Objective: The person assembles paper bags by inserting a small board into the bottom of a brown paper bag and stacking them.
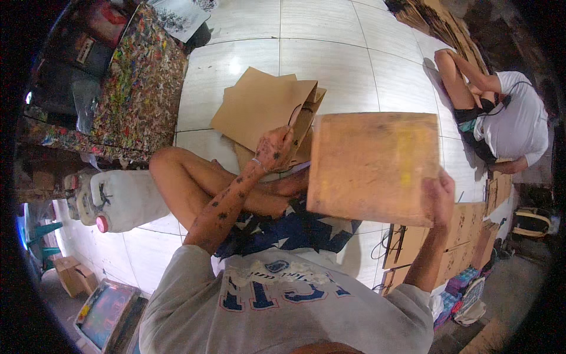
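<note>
"Paper bags (256, 106): contents?"
"Hidden; stacked just beyond the left hand (276, 146), fingers closed on a cord handle (292, 115)."
"Brown board (371, 168)?"
"Right hand (438, 197), fingers clamped on its edge."
"Jerrycan (132, 199)?"
"Left of all fingers; contents unclear."

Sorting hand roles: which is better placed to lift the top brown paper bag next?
Left, likely: left hand is at the brown paper bag; the right hand is holding the wooden board.
</note>
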Demonstrator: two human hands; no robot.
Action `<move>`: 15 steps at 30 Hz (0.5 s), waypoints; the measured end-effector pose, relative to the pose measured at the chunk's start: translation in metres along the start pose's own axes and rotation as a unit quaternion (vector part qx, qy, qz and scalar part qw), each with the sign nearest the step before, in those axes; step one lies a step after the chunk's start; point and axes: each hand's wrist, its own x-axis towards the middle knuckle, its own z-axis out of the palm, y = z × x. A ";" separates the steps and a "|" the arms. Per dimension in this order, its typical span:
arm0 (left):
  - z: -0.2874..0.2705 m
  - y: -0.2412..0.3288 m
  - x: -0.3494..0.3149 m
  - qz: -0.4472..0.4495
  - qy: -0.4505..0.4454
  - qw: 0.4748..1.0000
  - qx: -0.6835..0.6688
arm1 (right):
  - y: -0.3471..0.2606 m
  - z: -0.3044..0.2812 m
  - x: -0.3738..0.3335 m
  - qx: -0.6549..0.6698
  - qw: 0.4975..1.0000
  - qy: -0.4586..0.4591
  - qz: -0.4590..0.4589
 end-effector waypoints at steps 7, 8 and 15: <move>0.014 0.009 -0.018 0.010 0.007 0.999 -0.047 | -0.005 0.053 0.012 0.052 0.998 0.030 -0.036; 0.011 0.012 -0.023 0.014 0.008 0.999 -0.045 | 0.002 0.055 0.015 0.041 0.998 0.041 -0.033; 0.012 -0.004 -0.061 0.205 -0.013 0.965 0.165 | 0.033 0.057 0.009 0.050 0.998 0.021 -0.011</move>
